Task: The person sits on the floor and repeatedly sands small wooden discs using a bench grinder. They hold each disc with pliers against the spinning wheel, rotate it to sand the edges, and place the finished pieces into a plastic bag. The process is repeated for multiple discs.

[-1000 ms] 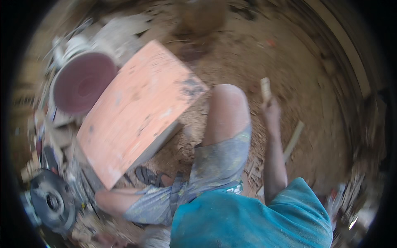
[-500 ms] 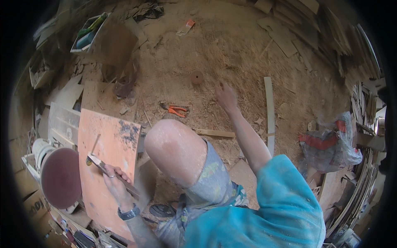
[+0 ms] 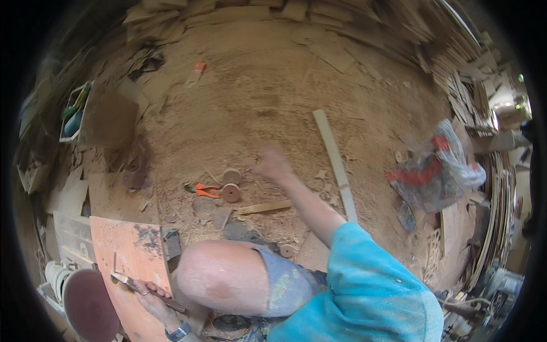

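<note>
Workshop floor point(image 3: 256, 85), brown, debris-strewn, across centre. Worktop point(image 3: 125, 233), pink-orange board, 8 o'clock. Sanding disc point(image 3: 91, 305), maroon, 8 o'clock, beside worktop. Strip point(image 3: 333, 154), pale, wooden, between 2 and 3 o'clock. Right hand point(image 3: 273, 165), centre, over floor; blurred, grip cannot be told. Left hand point(image 3: 154, 302), 7 o'clock; grip clamped on slender tool point(image 3: 131, 283) over worktop. Pliers point(image 3: 206, 191), orange-handled, 8 o'clock from right hand. Round piece point(image 3: 231, 192), brown, holed, beside pliers. Step, judged: right-hand reach; any pick-up calls for lowered fingers.
</note>
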Demonstrator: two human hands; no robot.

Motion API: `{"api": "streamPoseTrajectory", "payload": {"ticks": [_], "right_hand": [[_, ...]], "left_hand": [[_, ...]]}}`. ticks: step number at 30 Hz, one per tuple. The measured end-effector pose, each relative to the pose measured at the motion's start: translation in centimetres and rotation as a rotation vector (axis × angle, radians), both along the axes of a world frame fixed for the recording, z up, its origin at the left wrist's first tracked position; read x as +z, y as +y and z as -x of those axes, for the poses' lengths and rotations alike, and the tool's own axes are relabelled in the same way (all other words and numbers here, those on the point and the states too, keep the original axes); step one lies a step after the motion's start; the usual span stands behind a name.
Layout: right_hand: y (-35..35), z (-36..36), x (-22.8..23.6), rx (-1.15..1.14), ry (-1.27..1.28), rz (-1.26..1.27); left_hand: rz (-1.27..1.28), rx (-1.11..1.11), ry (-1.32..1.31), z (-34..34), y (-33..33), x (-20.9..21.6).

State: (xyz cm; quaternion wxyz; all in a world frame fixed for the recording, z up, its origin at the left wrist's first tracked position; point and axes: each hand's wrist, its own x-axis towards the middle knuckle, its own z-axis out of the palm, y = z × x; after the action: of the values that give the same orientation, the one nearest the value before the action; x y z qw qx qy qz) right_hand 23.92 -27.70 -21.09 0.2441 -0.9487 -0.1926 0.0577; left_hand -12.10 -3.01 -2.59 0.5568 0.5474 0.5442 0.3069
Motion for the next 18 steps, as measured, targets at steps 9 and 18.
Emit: {"api": "streamPoseTrajectory", "payload": {"ticks": [9, 18], "right_hand": [[-62.6, -3.1, 20.2, -1.018, -0.495, 0.958], [-62.4, -1.8, 12.0, -0.999, -0.713, 0.242]], "left_hand": [[-0.066, -0.132, -0.043, 0.8, 1.5, -0.7], [0.188, -0.133, -0.109, 1.6, 2.8, -0.1]]}}
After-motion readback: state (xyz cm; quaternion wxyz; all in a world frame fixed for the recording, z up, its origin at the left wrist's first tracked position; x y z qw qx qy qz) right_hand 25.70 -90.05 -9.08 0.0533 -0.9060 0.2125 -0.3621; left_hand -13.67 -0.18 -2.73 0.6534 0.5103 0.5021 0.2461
